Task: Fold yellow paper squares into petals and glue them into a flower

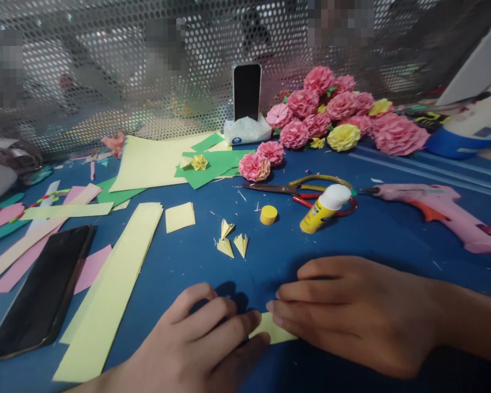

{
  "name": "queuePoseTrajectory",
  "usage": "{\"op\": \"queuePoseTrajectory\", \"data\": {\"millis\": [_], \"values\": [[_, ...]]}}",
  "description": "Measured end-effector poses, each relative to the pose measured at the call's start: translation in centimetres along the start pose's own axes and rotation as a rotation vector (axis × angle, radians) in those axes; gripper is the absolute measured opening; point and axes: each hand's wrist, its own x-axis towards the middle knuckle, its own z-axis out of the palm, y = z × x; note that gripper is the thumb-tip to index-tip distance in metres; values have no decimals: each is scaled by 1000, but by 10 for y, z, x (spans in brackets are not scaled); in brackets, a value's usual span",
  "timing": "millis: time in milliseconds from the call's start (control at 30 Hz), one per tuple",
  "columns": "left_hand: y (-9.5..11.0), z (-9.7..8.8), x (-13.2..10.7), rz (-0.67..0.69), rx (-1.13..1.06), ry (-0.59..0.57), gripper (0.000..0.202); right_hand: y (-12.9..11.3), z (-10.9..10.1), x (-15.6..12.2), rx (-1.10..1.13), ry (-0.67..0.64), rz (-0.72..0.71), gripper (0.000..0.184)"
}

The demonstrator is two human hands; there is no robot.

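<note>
Both hands press on a small yellow paper piece (275, 333) lying on the blue table (372, 234) at the near edge. My left hand (200, 341) lies over its left end with fingers curled and pinching the paper. My right hand (352, 314) holds its right side, fingertips pressed together on the paper. Three small folded yellow paper petals (232, 240) lie just beyond the hands. A yellow paper square (180, 216) sits to their left.
Long yellow strips (114, 284) and a black phone (41, 295) lie at left. A glue stick (325, 207), its yellow cap (268, 214), scissors (298, 189) and a pink glue gun (442, 210) lie at right. Pink and yellow paper flowers (331, 117) and a standing phone (246, 91) are at the back.
</note>
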Motion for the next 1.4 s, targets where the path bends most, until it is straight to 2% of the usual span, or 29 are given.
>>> {"op": "queuePoseTrajectory", "data": {"millis": [133,200,333,500,667,800,900,933,1000,1067,1200,1300,1400], "values": [[-3,-2,1,20,-39,-44,19,-2,3,-1,10,36,31,28],[-4,-3,3,23,-62,-71,23,-5,7,0,24,40,95,27],[-3,-6,7,-25,-34,-35,36,-12,17,6,36,24,242,29],[-2,-10,8,-47,-16,-101,35,-18,25,14,6,-39,258,46],[-5,-7,-1,-1,-32,-90,36,-26,6,12,-3,-36,336,29],[-7,-8,-3,-4,-133,-96,34,-38,-8,7,-89,-26,399,36],[-5,-12,3,-86,-249,-191,23,-37,-5,6,-61,41,436,33],[-5,-13,6,-136,-281,-239,19,-34,-2,6,-39,86,407,34],[-3,-14,12,-228,-331,-323,18,-28,5,7,0,101,386,42],[-3,-13,17,-289,-356,-351,17,-23,12,8,23,103,408,52],[-3,-9,20,-365,-412,-327,17,-21,18,9,39,92,431,33],[-4,-8,21,-412,-477,-258,10,-23,16,8,97,179,444,29],[-4,-13,22,-414,-501,-130,18,-23,15,7,308,284,506,19]]}}
